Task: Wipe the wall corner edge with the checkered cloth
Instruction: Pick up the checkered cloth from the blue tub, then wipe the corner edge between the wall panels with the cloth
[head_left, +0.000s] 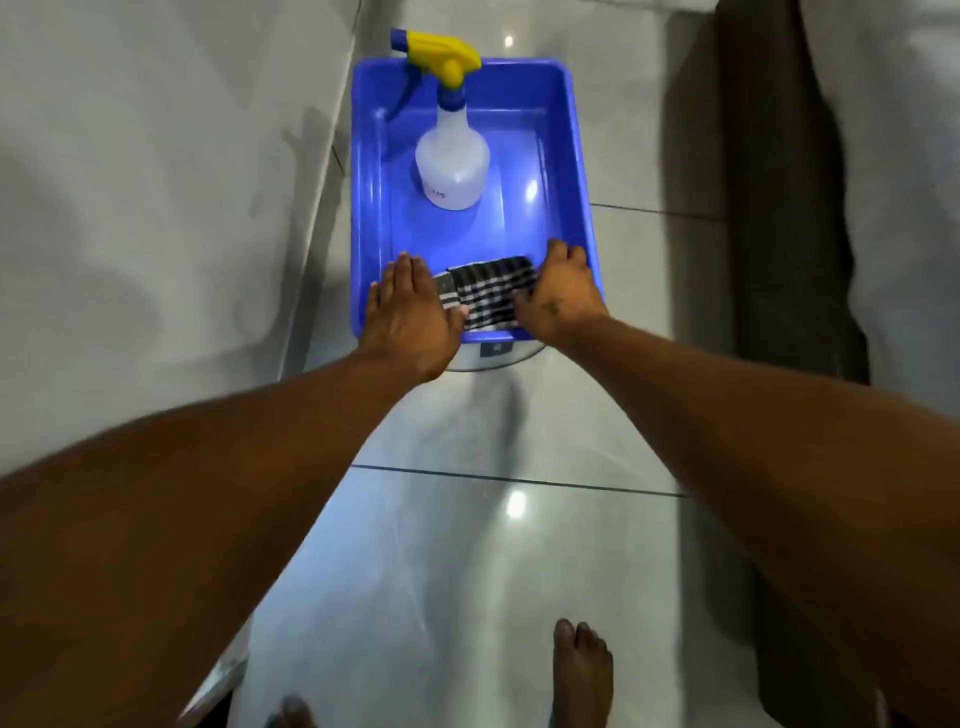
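Down on the shiny floor (467, 545) sits a blue tub (571, 156), and both hands reach into its near end. Lying at that near end, folded small, is the checkered cloth (491, 296), right by the tub's front wall. It is between the two hands.

Resting flat, the left hand (410, 312) has its fingers straight and close together, and its thumb side touches the cloth's left end. Over on the cloth's right end is the right hand (563, 291), with its fingers curled down onto it. I cannot tell if it is pinching the cloth or just pressing on it.

I think this is the very start of the job: getting the cloth. No wiping is happening now. Next, the hands need to grip the cloth well, lift it out, and carry it to the wall corner edge. The grey wall (156, 208) stands just to the left of the tub.

Also standing up in the tub, farther back, is a clear spray bottle (452, 161) with a yellow and blue top. It is well apart from the cloth.
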